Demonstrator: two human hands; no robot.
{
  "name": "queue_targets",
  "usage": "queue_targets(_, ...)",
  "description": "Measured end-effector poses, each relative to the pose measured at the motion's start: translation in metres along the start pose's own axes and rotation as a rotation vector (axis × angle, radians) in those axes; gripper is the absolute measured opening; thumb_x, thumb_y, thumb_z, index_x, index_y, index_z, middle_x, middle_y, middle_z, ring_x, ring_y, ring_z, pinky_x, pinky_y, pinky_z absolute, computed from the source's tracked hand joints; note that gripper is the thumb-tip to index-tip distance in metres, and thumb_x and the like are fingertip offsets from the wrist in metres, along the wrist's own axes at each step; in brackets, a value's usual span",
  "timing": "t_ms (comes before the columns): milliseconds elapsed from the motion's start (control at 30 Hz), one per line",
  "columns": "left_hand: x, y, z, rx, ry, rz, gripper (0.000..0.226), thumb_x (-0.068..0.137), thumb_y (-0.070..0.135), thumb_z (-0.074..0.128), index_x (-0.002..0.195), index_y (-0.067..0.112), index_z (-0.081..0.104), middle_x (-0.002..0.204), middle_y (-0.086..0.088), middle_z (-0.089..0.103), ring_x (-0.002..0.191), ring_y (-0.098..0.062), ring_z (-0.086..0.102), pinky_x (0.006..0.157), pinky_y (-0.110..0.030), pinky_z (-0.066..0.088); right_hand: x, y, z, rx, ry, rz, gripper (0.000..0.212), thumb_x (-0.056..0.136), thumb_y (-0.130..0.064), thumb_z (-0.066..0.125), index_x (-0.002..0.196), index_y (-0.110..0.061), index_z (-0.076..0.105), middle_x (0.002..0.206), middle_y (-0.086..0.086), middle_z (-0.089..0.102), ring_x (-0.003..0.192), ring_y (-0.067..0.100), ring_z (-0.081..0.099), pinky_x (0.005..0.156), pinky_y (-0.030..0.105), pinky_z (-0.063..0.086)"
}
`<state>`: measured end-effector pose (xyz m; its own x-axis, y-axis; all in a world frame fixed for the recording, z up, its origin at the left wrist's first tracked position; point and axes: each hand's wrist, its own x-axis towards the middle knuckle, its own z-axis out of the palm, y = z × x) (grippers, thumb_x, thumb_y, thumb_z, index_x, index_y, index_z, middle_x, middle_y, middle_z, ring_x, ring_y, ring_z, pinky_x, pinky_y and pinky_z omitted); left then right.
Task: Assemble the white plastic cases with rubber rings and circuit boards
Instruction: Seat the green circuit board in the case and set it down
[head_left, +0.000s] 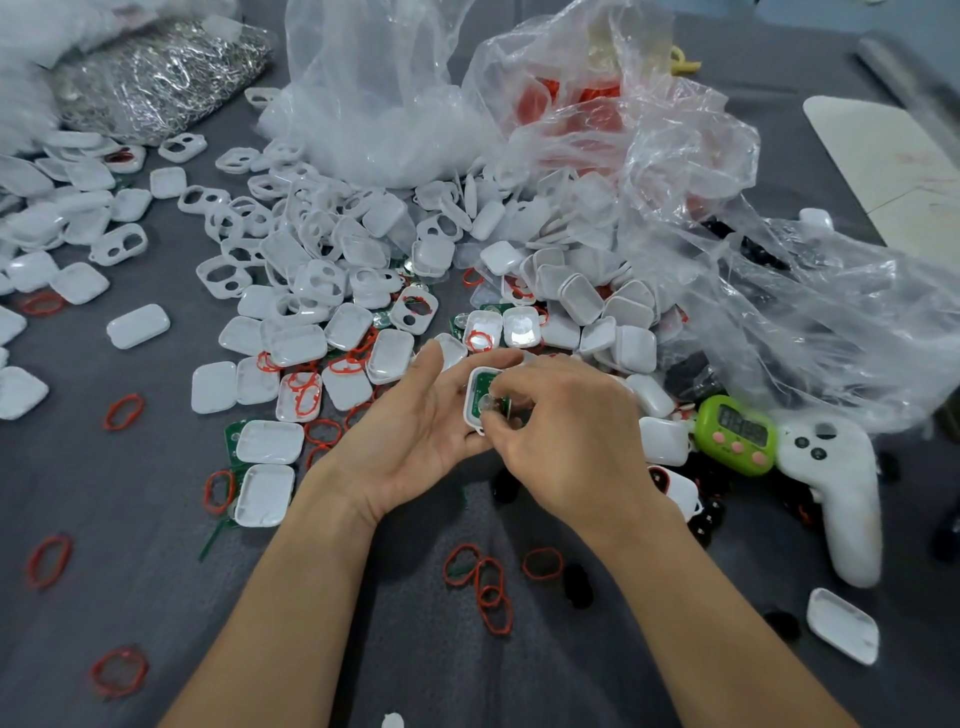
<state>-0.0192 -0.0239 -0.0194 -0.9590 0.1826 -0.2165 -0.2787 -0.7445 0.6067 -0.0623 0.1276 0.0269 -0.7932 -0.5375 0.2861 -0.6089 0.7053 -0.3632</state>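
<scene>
Cradling the white case (470, 396) steady, the left hand (415, 436) curls round it. From three o'clock, right hand (571, 447) fingers (517, 388) pinch the circuit board (487, 384) in.

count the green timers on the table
1: the green timer sits right of the right hand, beside the white controller. Others could be hidden under the plastic bags.

- A small-parts assembly workshop — a piecework bench, by the look of the stock.
- White case halves (322, 260) of one pattern lie heaped in bulk on a grey-covered worktable (130, 519).
- Red rubber rings (123, 411) and green circuit boards (231, 439) lie loose among them.
- Open clear supply bags (363, 104) sit behind the heap — another bag holds silver metal clips (166, 78).
- A green digital timer (737, 434) sits at the right.
</scene>
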Motion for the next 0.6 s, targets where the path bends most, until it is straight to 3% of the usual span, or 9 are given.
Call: queue_targets(600,-0.0004,0.0017,0.0015,-0.020,-0.011,0.005,0.071,0.090,0.065,0.051,0.133,0.010,0.064,0.136,-0.009,0.064,0.121,-0.020,0.063,0.098,-0.035,0.055,0.0004,0.0034,0.0073,0.034,0.053,-0.048,0.013,0.073,-0.026,0.085,0.083,-0.024,0.077,0.077,-0.009,0.069,0.077,0.016,0.062,0.074,0.029,0.047)
